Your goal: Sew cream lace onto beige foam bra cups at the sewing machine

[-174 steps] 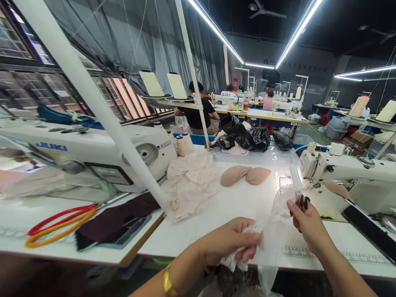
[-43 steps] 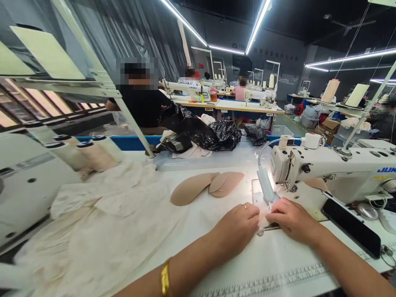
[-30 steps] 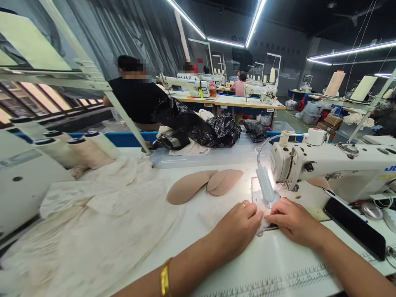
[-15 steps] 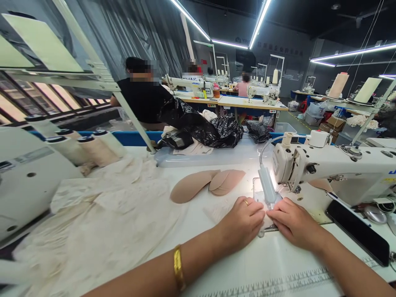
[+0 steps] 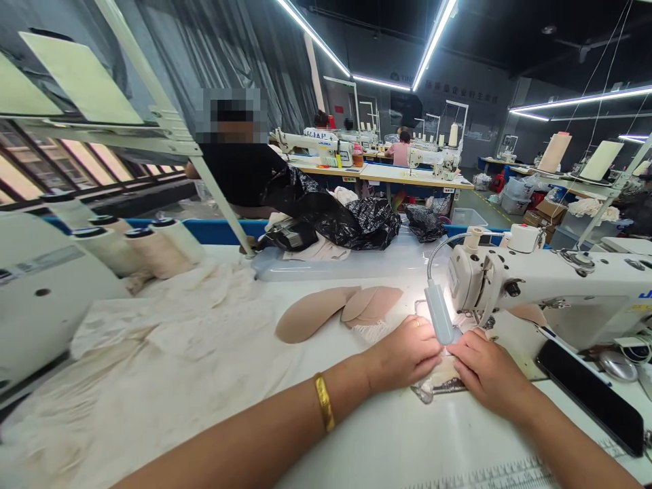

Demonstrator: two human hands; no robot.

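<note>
My left hand point(image 5: 413, 350) lies with its fingers closed on a pale fabric piece point(image 5: 442, 367) beside the needle area of the white sewing machine point(image 5: 530, 275). My right hand point(image 5: 483, 367) pinches the same fabric from the right, its fingertips close to those of my left hand. A small lamp point(image 5: 439, 314) on a bent neck lights the spot and hides part of the fabric and the needle. Lacy fabric point(image 5: 371, 333) shows to the left of my left hand. Beige cup-shaped pieces point(image 5: 310, 314) rest on the table behind it.
Cream fabric point(image 5: 168, 367) is heaped at the left, near thread cones point(image 5: 157, 248). A black phone point(image 5: 591, 394) lies at the right, with a printed ruler point(image 5: 489, 475) at the front edge. Behind are black plastic bags point(image 5: 351, 221) and a seated person point(image 5: 234, 170).
My left hand has shifted slightly forward and right, with its forearm reaching further in. More of the pale fabric shows between and below my hands. The camera view has shifted slightly.
</note>
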